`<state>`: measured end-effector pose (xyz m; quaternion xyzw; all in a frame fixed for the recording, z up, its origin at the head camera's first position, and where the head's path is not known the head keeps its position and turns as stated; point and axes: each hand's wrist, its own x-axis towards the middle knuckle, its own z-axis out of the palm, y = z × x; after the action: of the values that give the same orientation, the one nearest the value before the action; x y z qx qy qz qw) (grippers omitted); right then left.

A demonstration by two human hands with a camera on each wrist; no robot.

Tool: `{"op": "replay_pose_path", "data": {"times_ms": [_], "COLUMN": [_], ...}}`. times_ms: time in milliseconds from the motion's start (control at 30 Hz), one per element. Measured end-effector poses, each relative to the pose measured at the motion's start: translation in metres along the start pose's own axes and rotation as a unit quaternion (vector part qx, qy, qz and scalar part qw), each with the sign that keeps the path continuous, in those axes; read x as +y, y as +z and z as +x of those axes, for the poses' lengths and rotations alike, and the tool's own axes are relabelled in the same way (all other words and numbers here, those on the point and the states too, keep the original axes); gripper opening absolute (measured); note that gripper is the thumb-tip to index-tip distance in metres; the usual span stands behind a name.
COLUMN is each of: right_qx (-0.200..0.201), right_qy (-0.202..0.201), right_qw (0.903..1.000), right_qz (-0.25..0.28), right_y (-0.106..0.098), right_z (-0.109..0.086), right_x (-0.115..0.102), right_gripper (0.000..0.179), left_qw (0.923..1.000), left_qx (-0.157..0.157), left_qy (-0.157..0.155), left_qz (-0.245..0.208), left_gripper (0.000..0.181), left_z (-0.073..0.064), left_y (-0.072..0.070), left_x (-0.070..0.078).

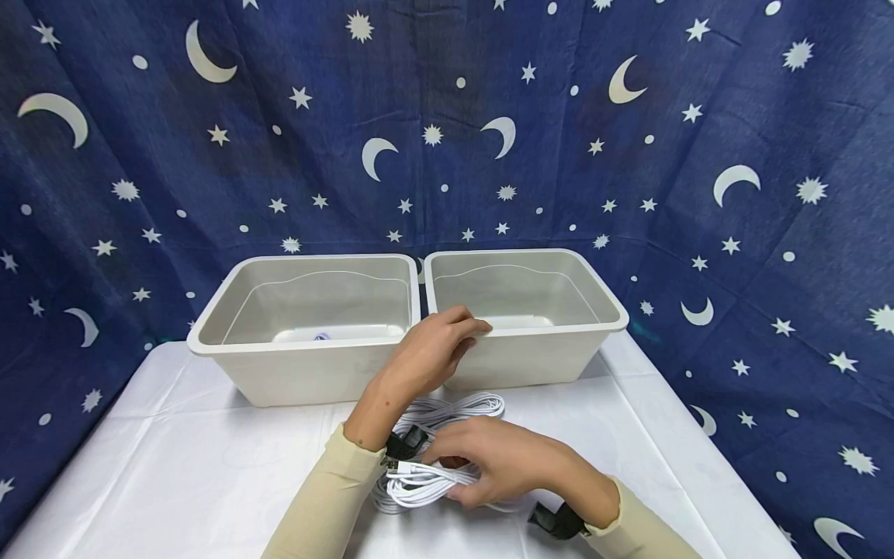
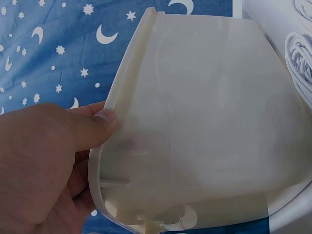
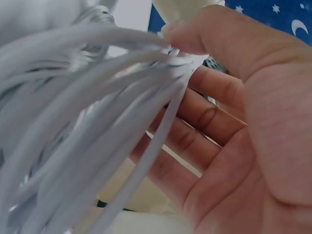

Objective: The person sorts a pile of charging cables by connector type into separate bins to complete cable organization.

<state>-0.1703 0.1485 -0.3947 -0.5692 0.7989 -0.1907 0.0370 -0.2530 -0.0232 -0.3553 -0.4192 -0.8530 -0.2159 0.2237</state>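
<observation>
A: What could go wrong from here?

B: A snag, I'd say. The coil (image 1: 422, 489) in the right hand (image 1: 506, 462) overlaps the other coils (image 1: 482, 405) on the counter (image 1: 188, 466), in front of the bins, so a loop or the plug (image 1: 400, 467) could catch and drag them along.

A: Could the coil itself come loose?

B: Possibly. The right hand pinches its strands at one end, and the loops fan out beyond that. I can't make out whether a tie binds them.

A: How are that hand's fingers set?

B: Thumb and forefinger nearly meet around the strands; the other fingers are loosely bent, with gaps between them.

A: And the left hand (image 1: 433, 345)?

B: It pinches the front rim of the right bin (image 1: 531, 359) near its left end, thumb on the outer wall, fingers over the edge. A hard pull there could slide the bin or knock it against the left bin (image 1: 293, 380) just beside it.
</observation>
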Motion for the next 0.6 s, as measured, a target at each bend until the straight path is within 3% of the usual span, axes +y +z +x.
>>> {"op": "replay_pose_path", "data": {"times_ms": [233, 467, 600], "right_qx": [0.022, 0.047, 0.066], "right_qy": [-0.003, 0.012, 0.001], "right_qw": [0.9997, 0.9982, 0.9958], "right_qz": [0.009, -0.035, -0.064], "right_y": [-0.016, -0.030, -0.037], "right_z": [-0.009, -0.020, -0.026], "right_x": [-0.002, -0.004, -0.004], "right_gripper": [0.039, 0.041, 0.045], "left_qw": [1.0000, 1.0000, 1.0000], "left_qx": [0.001, 0.000, -0.001], "left_qy": [-0.001, 0.000, 0.001], "left_qz": [-0.005, -0.002, -0.001], "left_gripper": [0.029, 0.029, 0.029], "left_z": [0.000, 0.001, 0.001], "left_y": [0.000, 0.000, 0.000], "left_x": [0.000, 0.000, 0.000]}}
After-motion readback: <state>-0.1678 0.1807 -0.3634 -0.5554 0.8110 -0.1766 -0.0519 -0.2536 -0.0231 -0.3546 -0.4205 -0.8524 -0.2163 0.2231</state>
